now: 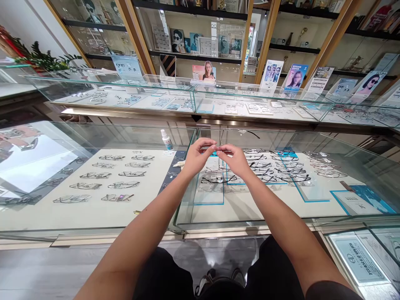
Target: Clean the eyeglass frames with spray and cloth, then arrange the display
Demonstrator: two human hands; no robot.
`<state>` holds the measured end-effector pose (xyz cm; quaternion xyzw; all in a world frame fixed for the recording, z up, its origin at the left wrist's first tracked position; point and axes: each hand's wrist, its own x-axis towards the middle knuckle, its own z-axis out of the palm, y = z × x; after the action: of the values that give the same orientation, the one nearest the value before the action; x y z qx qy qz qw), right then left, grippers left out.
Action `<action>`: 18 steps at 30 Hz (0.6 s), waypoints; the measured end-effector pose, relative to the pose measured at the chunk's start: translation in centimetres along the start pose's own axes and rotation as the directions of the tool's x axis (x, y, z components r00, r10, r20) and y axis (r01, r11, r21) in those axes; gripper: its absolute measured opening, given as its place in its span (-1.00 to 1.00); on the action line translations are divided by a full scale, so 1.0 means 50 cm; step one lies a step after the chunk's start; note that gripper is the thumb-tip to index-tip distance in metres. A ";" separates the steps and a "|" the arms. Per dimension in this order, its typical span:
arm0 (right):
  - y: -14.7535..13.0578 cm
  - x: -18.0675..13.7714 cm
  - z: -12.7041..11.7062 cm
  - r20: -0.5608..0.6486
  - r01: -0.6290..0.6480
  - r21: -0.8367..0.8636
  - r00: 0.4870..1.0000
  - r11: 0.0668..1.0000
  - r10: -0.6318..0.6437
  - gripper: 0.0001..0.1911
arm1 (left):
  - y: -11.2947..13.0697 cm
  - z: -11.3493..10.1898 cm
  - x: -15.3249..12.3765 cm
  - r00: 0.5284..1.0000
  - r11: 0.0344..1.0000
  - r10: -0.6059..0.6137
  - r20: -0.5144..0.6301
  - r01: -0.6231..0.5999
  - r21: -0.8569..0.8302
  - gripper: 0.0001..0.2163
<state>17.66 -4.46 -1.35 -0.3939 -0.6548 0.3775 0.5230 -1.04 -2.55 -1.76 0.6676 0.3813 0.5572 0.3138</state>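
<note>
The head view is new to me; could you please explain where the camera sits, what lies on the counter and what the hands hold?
No machine here: the camera sits on a person's head, looking down at their own bare arms. The left hand and right hand meet above a glass case, pinching what looks like a thin wire frame between the fingertips. Inside the case lie rows of glasses; a small white bottle stands near its far edge. Another case and shelves stand behind.

I have one camera, on the head, looking forward and down, close over the glass counter (pixel 62 233).
</note>
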 end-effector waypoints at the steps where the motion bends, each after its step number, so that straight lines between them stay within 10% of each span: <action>1: 0.001 0.000 -0.001 0.001 -0.001 -0.001 1.000 1.000 0.001 -0.67 | 0.001 -0.001 -0.001 1.000 0.999 -0.007 -0.004 0.007 0.044 -0.76; 18: -0.020 -0.004 -0.021 0.054 0.044 -0.223 0.998 0.974 -0.033 -0.68 | 0.012 -0.024 -0.003 0.928 0.752 0.264 0.262 -0.368 0.547 -0.87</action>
<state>18.60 -4.95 -0.31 -0.4281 -0.7137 0.3007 0.4658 -2.13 -2.99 -1.10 0.8307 0.3879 0.3986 0.0241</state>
